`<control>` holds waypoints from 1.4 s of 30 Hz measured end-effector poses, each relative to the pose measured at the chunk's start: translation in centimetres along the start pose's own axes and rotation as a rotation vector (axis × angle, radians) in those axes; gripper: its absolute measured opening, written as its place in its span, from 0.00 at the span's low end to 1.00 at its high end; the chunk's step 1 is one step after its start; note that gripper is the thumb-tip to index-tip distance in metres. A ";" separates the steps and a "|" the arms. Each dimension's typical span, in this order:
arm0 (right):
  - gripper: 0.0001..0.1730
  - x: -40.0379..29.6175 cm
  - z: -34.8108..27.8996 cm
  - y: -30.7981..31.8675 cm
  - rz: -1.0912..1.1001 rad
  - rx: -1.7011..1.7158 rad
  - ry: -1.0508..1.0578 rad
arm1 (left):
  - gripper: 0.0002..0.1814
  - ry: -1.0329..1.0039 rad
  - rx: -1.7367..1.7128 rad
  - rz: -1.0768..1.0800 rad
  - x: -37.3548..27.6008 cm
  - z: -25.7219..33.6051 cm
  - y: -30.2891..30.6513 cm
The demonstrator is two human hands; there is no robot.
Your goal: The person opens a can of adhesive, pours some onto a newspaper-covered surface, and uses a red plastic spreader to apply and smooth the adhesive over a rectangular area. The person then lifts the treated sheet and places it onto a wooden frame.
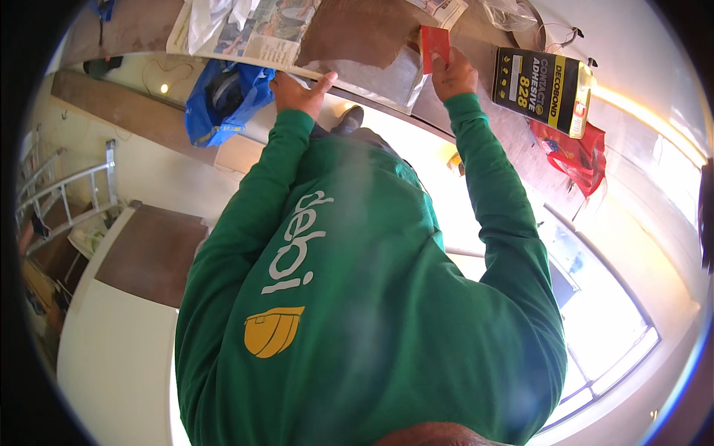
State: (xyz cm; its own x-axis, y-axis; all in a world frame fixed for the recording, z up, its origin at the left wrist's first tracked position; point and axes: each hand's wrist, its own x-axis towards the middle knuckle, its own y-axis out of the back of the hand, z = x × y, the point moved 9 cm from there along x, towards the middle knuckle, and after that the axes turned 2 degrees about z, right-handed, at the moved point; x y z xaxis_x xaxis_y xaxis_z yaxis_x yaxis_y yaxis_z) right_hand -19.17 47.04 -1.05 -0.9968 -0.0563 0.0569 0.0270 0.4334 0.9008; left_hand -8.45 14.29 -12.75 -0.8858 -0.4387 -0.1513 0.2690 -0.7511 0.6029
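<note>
My right hand (456, 75) holds a flat red spreader or card (435, 49) at the edge of a brown, ragged-edged patch (354, 30) on a pale grey sheet (379, 83). My left hand (301, 97) touches the near edge of the work surface, its thumb stretched along the edge beside a printed newspaper (262, 33); its other fingers are partly hidden. Crumpled white material (215, 22) lies on the newspaper. To the right of my right hand is a black and yellow Decobond contact adhesive can (541, 89).
A blue bag (226, 106) hangs by my left hand, a red bag (577, 153) beyond the can. Clear plastic and wires (558, 36) lie at the upper right. A metal ladder (72, 209) and a white panel with a brown section (153, 251) are at left.
</note>
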 end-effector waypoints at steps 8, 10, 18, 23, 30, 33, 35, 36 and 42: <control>0.07 -1.0 -1.3 -3.5 0.049 -0.129 0.014 | 0.49 0.001 0.114 -0.172 2.0 -0.4 -0.7; 0.09 -1.7 -2.0 -4.6 -0.003 -0.170 0.019 | 0.53 -0.003 0.087 -0.202 2.4 -0.2 -0.7; 0.08 -8.2 -9.4 -3.2 0.111 0.128 -0.248 | 0.59 0.148 0.009 -0.461 2.4 -0.6 -1.4; 0.09 -9.6 -7.5 -1.7 0.310 0.071 -0.467 | 0.43 -0.021 0.092 -0.321 2.9 0.1 -0.6; 0.11 -7.3 -4.3 -1.6 0.360 0.042 -0.522 | 0.39 0.024 -0.145 -0.333 2.4 1.6 0.2; 0.12 -6.6 -3.3 -2.0 0.353 -0.005 -0.542 | 0.38 0.053 -0.137 -0.397 2.6 1.6 -0.1; 0.12 -5.8 -2.9 -2.0 0.381 -0.023 -0.469 | 0.37 0.057 -0.092 -0.426 2.7 1.6 0.0; 0.12 -5.4 -2.9 -1.8 0.395 -0.032 -0.431 | 0.37 0.059 -0.071 -0.439 2.6 1.6 0.0; 0.12 -2.3 -1.8 -1.7 0.355 -0.065 -0.373 | 0.34 0.117 -0.018 -0.449 2.7 0.2 -0.5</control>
State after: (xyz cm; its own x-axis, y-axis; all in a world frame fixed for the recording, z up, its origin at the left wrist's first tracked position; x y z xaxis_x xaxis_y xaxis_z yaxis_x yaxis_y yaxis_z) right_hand -16.79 44.78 -1.91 -0.8842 0.4136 0.2171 0.3612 0.3105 0.8793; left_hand -11.03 13.58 -13.25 -0.8675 -0.1199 -0.4828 -0.1244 -0.8874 0.4439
